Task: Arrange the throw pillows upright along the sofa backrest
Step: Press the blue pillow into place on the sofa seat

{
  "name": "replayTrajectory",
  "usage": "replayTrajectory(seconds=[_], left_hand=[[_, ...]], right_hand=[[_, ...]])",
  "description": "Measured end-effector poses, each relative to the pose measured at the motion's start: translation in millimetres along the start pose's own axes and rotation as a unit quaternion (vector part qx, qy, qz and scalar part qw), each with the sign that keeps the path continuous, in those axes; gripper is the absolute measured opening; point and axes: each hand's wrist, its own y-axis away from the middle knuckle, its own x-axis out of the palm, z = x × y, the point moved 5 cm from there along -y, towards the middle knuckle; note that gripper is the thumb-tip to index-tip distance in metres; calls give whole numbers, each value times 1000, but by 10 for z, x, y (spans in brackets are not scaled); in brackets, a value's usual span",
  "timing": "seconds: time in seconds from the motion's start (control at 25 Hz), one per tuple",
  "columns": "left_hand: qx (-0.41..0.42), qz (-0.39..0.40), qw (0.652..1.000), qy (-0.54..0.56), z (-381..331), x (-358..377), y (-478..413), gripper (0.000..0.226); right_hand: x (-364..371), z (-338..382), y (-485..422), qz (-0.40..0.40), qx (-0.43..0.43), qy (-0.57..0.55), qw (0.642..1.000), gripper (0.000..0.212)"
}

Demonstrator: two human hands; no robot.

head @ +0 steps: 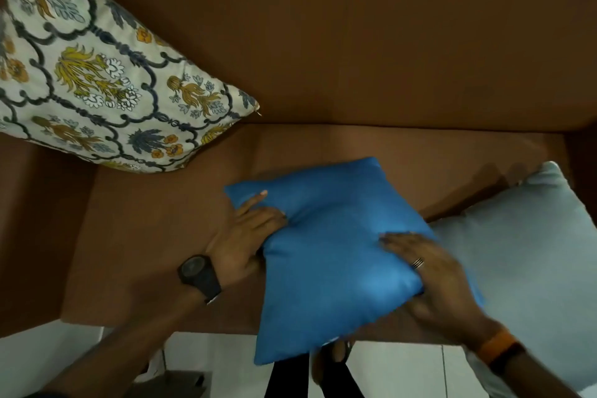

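A plain blue pillow (329, 255) hangs over the front of the brown sofa seat (155, 229), tilted with one corner toward the backrest. My left hand (245, 236) grips its left edge, index finger stretched along the fabric. My right hand (433, 271) clasps its right edge with the fingers spread on top. A floral patterned pillow (93, 74) leans upright against the backrest (387, 42) at the left. A pale grey-blue pillow (529, 252) lies flat on the seat at the right, partly under the blue one.
The sofa's left armrest (35, 220) and right armrest (581, 145) bound the seat. White tiled floor (397, 371) shows below the seat's front edge, with my foot (336, 355) and a dark object (181, 381) on it.
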Motion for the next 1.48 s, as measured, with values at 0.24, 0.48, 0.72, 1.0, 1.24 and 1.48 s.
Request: replayTrajectory(seconds=[0.24, 0.48, 0.72, 1.0, 1.24, 1.48], left_hand=[[-113, -144, 971, 153, 219, -1081, -1212, 28], [-240, 12, 967, 89, 832, -629, -1880, 84], [-283, -36, 951, 120, 1058, -572, -2133, 95], [-223, -174, 955, 88, 1032, -744, -2061, 87], [-280, -75, 954, -70, 1118, -218, -1727, 94], [-157, -207, 958, -118, 433, -61, -1342, 76]], right_hand=[[-1230, -213, -1240, -60, 135, -169, 974, 61], [-849, -917, -2139, -102, 305, -106, 941, 47], [-690, -1019, -2327, -219, 333, -47, 916, 22], [-841, -746, -2676, -338, 262, -21, 904, 50], [-398, -878, -2363, -244, 281, 59, 926, 65], [-777, -1126, -1335, -203, 237, 109, 944, 61]])
